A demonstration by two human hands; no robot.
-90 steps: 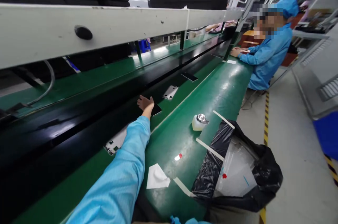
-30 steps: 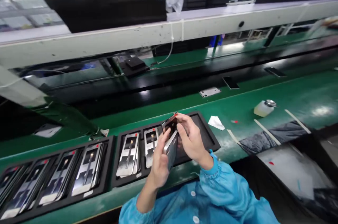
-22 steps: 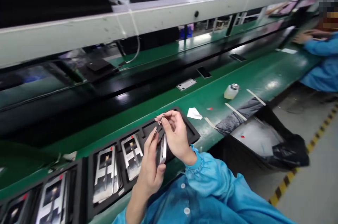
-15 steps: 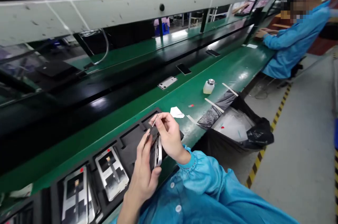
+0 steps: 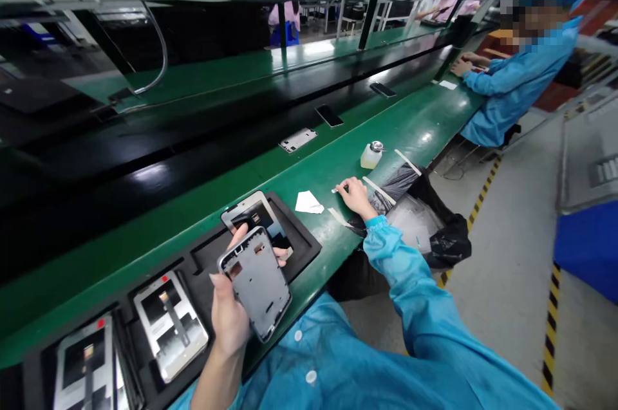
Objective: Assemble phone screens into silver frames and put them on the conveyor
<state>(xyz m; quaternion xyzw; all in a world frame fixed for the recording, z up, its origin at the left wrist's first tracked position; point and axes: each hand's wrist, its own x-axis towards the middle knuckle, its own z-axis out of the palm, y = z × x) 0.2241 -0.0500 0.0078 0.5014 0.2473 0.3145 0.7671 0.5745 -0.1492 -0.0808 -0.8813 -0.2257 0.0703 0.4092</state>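
My left hand (image 5: 229, 320) is closed around a grey phone frame (image 5: 261, 284) with cut-outs, tilted with its flat inner face toward me. Behind the frame, a phone screen panel (image 5: 258, 220) rests between the fingers of the same hand, above the black foam tray (image 5: 304, 242). Out to the right, my right hand (image 5: 356, 196) is low over the green bench (image 5: 309, 168), its fingers pinched together at a small pale bit. What exactly they hold is too small to make out. A folded white paper (image 5: 309, 203) lies just left of that hand.
Screen panels (image 5: 171, 326) with red stickers sit in the tray at left. A small bottle (image 5: 371, 156) stands beyond my right hand. A black bag (image 5: 449, 236) hangs taped to the bench edge. Phone parts (image 5: 298, 139) lie on the belt. A co-worker (image 5: 521, 69) sits farther along.
My hands have come apart. The right hand has moved right and down to the bench, while the left has turned the frame face up, with the screen panel spread behind it. The view has shifted.
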